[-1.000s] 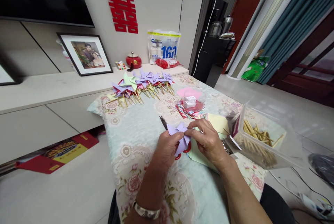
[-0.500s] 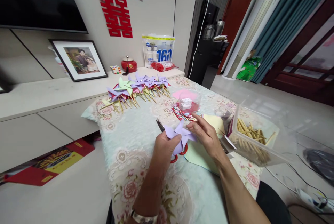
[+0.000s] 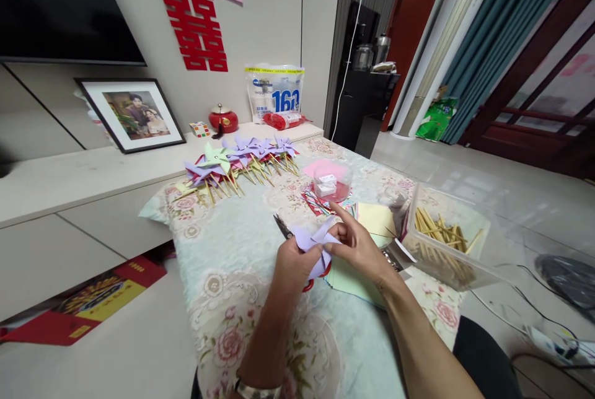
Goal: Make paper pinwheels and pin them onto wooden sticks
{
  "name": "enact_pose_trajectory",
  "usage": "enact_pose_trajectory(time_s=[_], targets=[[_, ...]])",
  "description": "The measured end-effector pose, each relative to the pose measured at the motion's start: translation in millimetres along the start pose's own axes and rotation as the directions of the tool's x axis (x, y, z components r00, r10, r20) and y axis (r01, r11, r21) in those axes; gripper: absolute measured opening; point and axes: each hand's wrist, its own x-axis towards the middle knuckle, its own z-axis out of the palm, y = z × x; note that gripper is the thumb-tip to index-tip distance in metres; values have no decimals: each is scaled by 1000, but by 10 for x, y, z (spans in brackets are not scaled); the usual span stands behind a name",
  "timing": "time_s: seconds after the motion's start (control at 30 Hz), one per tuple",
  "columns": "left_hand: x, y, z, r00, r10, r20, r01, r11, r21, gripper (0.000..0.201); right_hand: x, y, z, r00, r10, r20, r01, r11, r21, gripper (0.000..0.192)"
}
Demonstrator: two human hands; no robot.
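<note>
Left hand (image 3: 290, 261) keeps pinching the pinwheel (image 3: 315, 243); right hand (image 3: 357, 244) has shifted, index lifted (grip still on a blade); folding continues

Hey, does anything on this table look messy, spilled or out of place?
Nothing looks spilled or damaged. Both hands, left hand and right hand, hold a purple paper pinwheel; scissors lie partly hidden beneath. The clear box of sticks sits at the table's right edge.

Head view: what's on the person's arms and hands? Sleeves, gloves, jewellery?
Both forearms are bare, with no sleeves in view and no gloves. The left hand has a silver-coloured metal bracelet at the wrist, partly cut off by the bottom edge of the picture. The right hand and its wrist show nothing worn. Any rings are too small to tell.
</note>
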Motion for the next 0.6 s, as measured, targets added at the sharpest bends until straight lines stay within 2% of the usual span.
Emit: enact_pose_trajectory(time_s=[0.1,0.33,0.47,0.53,0.6], targets=[[-26,47,16,1000,8,0,-8,1000,15,30,2,12,15,1000,-8,-18,7,1000,-25,95],[-37,65,53,999,-24,-30,24,1000,-7,28,16,53,31,998,-56,-37,51,991,-128,93],[-31,42,32,998,-39,-52,38,999,-20,35,16,48,21,996,-80,-28,74,982,-171,89],[-30,39,16,999,-41,-35,38,997,-71,40,-9,-5,-35,989,-120,-81,100,971,-218,85],[-29,46,4,998,-58,-32,53,990,-134,40,-68,-105,-147,963,-185,-197,118,944,-307,71]])
